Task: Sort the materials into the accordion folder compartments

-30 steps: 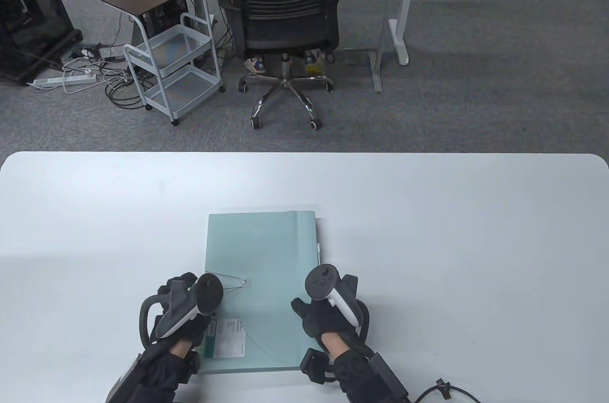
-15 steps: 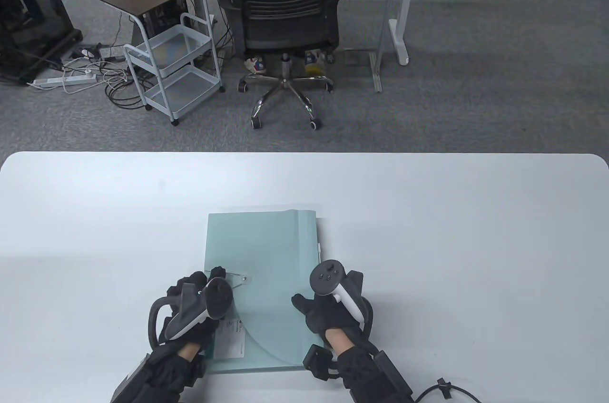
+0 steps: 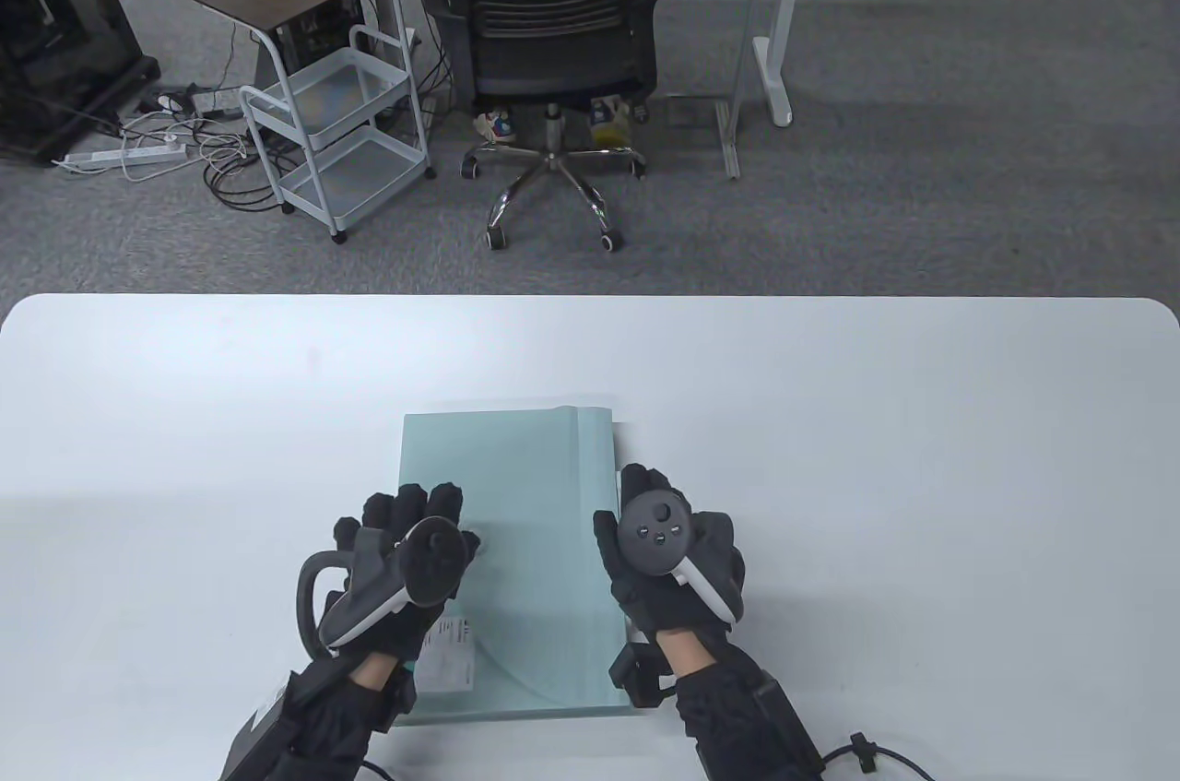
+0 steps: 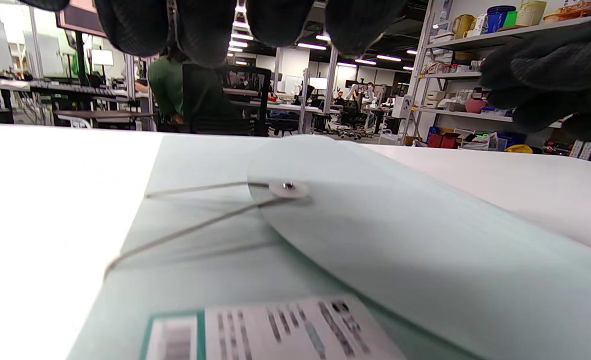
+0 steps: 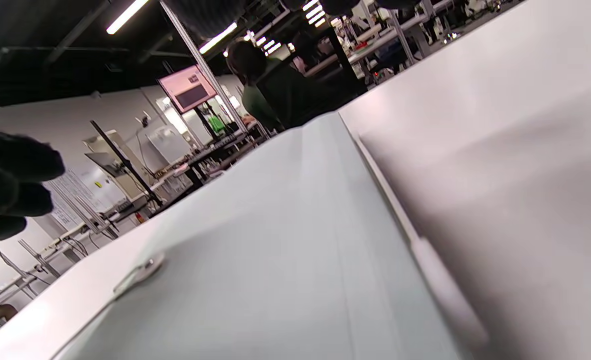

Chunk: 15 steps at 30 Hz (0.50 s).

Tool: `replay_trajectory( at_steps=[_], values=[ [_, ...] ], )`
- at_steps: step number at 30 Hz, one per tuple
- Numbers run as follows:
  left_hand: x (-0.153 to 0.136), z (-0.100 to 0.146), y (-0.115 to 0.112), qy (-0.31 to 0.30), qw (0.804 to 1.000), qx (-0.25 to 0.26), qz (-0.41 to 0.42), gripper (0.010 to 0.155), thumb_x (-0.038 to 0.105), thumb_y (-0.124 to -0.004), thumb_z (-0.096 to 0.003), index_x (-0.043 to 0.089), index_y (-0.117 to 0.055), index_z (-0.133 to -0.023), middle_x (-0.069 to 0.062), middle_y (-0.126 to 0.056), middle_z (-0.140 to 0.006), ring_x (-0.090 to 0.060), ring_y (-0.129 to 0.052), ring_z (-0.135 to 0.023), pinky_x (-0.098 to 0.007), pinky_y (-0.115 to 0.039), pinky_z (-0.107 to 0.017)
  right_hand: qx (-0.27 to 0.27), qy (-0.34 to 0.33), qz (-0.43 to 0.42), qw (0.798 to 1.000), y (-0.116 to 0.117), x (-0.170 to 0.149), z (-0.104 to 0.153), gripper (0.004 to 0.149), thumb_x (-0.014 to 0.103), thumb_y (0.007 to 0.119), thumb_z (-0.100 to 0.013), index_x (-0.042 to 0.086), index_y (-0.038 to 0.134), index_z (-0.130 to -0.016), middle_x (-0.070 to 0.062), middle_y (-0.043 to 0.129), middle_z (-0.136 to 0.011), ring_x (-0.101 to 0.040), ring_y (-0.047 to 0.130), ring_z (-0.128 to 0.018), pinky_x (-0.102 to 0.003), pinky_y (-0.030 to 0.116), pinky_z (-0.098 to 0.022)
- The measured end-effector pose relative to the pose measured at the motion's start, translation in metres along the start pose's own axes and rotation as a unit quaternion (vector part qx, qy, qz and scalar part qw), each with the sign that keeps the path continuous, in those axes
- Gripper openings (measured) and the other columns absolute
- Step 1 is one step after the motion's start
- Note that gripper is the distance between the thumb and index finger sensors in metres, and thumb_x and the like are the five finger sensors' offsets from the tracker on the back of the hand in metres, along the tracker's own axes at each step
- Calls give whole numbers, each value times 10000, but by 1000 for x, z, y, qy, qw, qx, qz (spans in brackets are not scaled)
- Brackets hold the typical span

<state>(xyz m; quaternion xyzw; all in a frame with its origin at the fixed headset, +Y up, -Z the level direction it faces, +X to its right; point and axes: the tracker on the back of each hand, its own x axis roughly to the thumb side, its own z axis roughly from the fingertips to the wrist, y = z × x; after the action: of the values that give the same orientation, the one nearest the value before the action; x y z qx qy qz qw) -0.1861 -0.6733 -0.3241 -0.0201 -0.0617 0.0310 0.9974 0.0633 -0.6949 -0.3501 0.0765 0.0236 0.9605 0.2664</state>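
Lying flat near the table's [image 3: 830,412] near edge, the pale green folder [image 3: 516,486] is closed, its contents hidden. The left hand [image 3: 396,569] hovers open-fingered over its cord button [image 4: 288,187]; the right hand [image 3: 668,560] spreads at its right edge.

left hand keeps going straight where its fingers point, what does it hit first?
Probably the round clasp button with its elastic cord on the folder flap. The left hand hovers just short of it, fingers pointing away from the person; height above the flap is unclear.
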Motion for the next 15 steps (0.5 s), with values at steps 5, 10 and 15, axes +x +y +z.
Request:
replay_trajectory(
  at_steps=[5,10,15],
  values=[
    [6,-5,7,0,999,1,35,612,426,-575,-730,126,-421,-1241,-254,-501,-1267,-644,-510,-1105,-842,-404,-686,-35,-28,21,999,-14,5,5,599,303,454,-689,30,217,-1166,-301,188,-1187,-596,279,-1008,-764,283,-627],
    [14,-4,8,-18,999,4,29,613,432,-571,-731,132,-417,-1243,-253,-478,-1280,-644,-483,-1117,-843,-394,-687,-60,-62,47,995,-21,15,12,642,412,464,-682,99,211,-1183,-215,176,-1230,-581,236,-1037,-777,259,-629],
    [20,-1,9,-38,999,12,20,635,451,-560,-731,160,-359,-1258,-242,-407,-1309,-654,-420,-1133,-851,-376,-685,-62,-89,72,992,-20,24,15,669,457,462,-673,132,186,-1188,-177,148,-1247,-568,199,-1057,-787,234,-627]
  ],
)
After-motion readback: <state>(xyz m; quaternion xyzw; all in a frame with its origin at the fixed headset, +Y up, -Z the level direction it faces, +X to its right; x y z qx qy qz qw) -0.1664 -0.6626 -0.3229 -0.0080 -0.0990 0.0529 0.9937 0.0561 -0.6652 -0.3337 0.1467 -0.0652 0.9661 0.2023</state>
